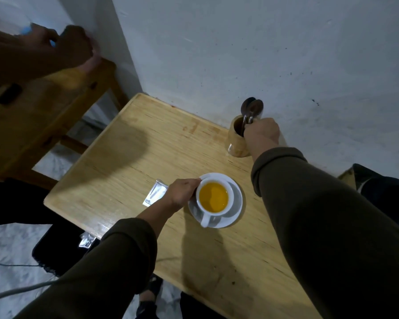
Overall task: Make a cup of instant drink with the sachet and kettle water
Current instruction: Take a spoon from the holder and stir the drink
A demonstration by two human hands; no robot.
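Observation:
A white cup (pixel 213 211) full of orange drink stands on a white saucer (pixel 236 203) in the middle of the wooden table (pixel 129 157). My left hand (pixel 182 192) holds the cup's left rim. A torn silver sachet (pixel 154 192) lies flat just left of that hand. At the back, by the wall, stands a wooden holder (pixel 236 140) with two metal spoons (pixel 251 107) sticking up. My right hand (pixel 262 132) is closed around the spoon handles at the holder's rim. No kettle is in view.
Another person's hands (pixel 74 47) work at a second wooden table (pixel 32 107) at upper left. A torn sachet piece (pixel 86 240) lies on a dark object below the table's left edge. A black bag (pixel 387 192) sits at right. The wall runs right behind the holder.

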